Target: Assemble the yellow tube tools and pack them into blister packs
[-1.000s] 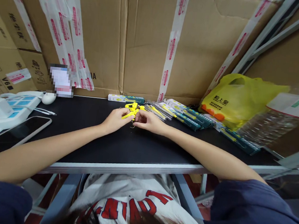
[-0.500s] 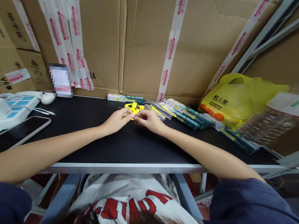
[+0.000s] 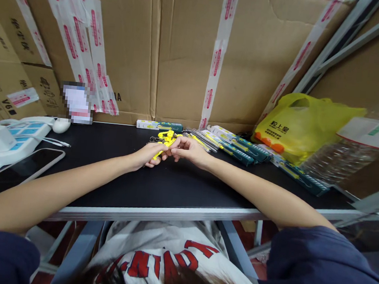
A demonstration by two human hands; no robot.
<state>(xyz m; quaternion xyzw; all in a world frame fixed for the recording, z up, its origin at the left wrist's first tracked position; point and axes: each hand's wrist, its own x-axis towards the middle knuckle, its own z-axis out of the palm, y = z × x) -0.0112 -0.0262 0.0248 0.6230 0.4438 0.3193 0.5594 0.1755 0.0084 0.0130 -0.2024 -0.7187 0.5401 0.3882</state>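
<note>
My left hand (image 3: 147,154) is closed around a small yellow plastic part (image 3: 158,155), its kind mostly covered by fingers. My right hand (image 3: 187,151) meets it fingertip to fingertip, with thumb and fingers pinched at the part's upper end; what it grips there is too small to make out. Just behind both hands lie more yellow pieces (image 3: 167,135) in a little heap, with small dark metal bits (image 3: 155,139) at its left. To the right of the heap rest several thin metal rods (image 3: 206,140) with yellow parts among them.
Green-and-white narrow boxes (image 3: 239,147) lie right of the rods, and another box (image 3: 159,125) lies at the back. A yellow bag (image 3: 301,126) and plastic bottle (image 3: 346,148) stand far right. On the left are a power strip (image 3: 19,136) and phone (image 3: 22,170). Cardboard (image 3: 187,57) walls the back.
My left hand has drawn slightly back from the heap toward me, now with a yellow part in its fingers. My right hand stays near it, fingers closing in on the part.
</note>
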